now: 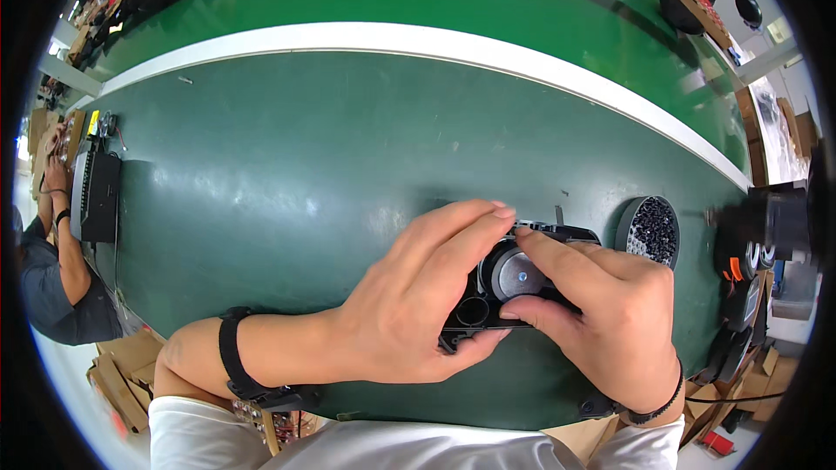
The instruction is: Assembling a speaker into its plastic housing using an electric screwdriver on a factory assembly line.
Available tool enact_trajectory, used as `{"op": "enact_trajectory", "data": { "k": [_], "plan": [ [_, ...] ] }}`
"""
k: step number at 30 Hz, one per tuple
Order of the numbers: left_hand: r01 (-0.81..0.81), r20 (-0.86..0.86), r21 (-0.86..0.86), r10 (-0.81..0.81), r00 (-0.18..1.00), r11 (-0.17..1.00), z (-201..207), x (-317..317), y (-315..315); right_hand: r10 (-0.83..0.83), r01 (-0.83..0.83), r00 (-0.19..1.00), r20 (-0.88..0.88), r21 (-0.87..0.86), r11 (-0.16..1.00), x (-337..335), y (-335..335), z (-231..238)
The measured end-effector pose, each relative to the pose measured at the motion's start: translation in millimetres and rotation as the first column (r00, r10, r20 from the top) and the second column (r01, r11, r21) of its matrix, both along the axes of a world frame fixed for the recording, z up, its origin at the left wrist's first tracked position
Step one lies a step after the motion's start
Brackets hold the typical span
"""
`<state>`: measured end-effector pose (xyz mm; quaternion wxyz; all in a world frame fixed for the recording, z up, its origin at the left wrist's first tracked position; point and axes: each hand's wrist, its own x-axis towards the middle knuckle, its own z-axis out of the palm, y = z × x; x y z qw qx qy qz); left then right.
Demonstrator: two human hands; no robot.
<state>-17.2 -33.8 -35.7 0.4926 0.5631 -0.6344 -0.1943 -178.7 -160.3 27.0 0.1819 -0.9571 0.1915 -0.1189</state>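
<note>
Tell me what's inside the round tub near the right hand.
Many small black pieces lie in the tub, too small to identify. Whatever lies beneath them is covered and can't be seen.

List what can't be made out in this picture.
All in the head view:
Black device: partly covered by the left hand and right hand; its underside faces away.
Black pieces in the round container: too small to tell their exact shape.
Co-worker: cut off by the dark left rim.
Dark object at far right: blurred.

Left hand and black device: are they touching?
Touching: in the head view, the left hand wraps the black device, fingers at its upper edge, thumb along its lower edge.
</note>
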Motion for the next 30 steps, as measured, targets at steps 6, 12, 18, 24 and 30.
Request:
{"op": "enact_trajectory", "data": {
  "k": [6,12,18,24,30],
  "plan": [
    [0.018,0.023,0.007,-0.018,1.000,1.000,-5.2,3.2,-0.2,0.065,-0.066,0.996,0.066,0.013,0.998,-0.4,-5.5,-6.2],
    [0.026,0.043,0.002,-0.026,0.999,1.000,-5.0,2.8,0.3,0.024,-0.029,0.997,0.071,0.071,0.997,-2.3,-5.2,-5.7],
    [0.016,0.029,0.034,-0.017,0.999,0.999,-4.5,2.4,-0.3,0.028,-0.033,0.997,0.074,0.073,0.997,-2.0,-5.4,-5.4],
    [0.028,0.042,0.007,-0.029,0.999,1.000,-3.5,3.0,0.1,0.014,-0.021,0.997,0.075,0.085,0.996,-1.2,-4.7,-4.7],
    [0.025,0.041,-0.002,-0.025,0.999,1.000,-2.0,3.5,-0.6,0.006,-0.014,0.996,0.086,0.097,0.995,0.3,-4.6,-4.5]
  ]
}}
